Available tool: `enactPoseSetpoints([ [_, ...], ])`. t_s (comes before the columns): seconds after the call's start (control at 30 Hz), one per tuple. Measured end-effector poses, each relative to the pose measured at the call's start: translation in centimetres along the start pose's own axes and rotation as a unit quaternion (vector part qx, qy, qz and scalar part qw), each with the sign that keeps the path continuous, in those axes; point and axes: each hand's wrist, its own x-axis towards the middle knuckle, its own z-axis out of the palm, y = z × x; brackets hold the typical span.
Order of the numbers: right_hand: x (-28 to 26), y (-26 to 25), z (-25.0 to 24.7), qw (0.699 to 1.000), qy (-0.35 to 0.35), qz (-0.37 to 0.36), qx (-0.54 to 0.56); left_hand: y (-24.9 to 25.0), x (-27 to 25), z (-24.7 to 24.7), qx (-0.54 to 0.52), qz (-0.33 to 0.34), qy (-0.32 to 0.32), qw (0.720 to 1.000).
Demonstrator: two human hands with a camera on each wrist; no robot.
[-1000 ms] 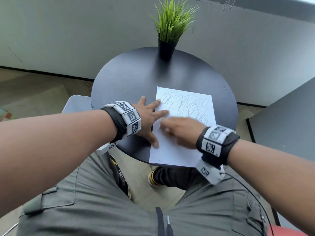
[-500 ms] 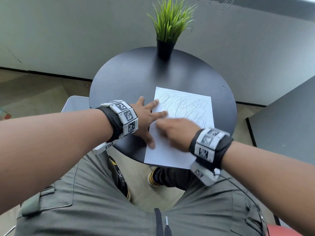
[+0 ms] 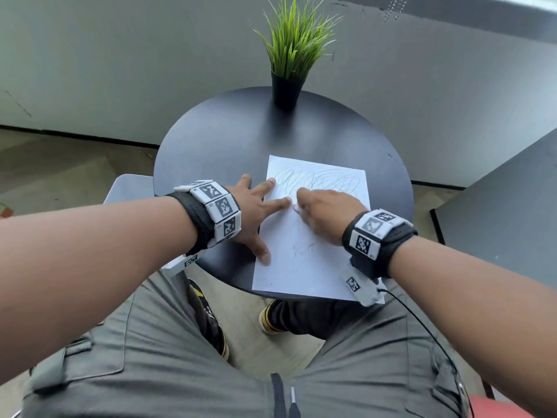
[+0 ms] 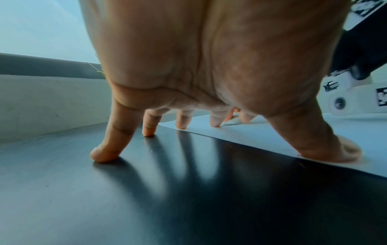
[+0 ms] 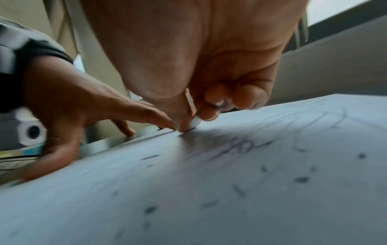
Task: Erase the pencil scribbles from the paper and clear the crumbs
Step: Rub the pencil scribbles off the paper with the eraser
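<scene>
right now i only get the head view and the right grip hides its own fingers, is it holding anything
observer: Yes. The right wrist view shows the right grip pinching a white eraser, its tip on the paper.
operator: is the left grip flat on the sheet
observer: No. In the left wrist view the left grip arches on spread fingertips, palm raised; two outer fingers stand on the bare table.
operator: crumbs near me
observer: The right wrist view shows dark specks on the near paper, too blurred to tell crumbs from marks.
</scene>
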Motion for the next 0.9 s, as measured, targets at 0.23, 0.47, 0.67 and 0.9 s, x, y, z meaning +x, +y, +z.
enactPoseSetpoints([
  [0.23, -2.2, -2.8, 0.8, 0.993, -0.063, -0.098, 0.020, 0.3, -0.5, -0.1, -0.003, -0.008, -0.003, 1.000],
  [0.47, -3.5, -4.0, 1.9, 0.986, -0.066, -0.150, 0.014, 0.4, -0.7, -0.1, -0.006, -0.015, -0.007, 1.000],
  [0.67, -1.4, -0.2, 0.8, 1.000, 0.006, -0.019, -0.002, 0.6, -0.9, -0.2, -0.003, -0.014, -0.008, 1.000],
  [0.9, -1.5, 0.7, 0.1, 1.000, -0.018, 0.007, -0.007, 0.7, -0.8, -0.4, -0.005, -0.018, -0.014, 1.000],
])
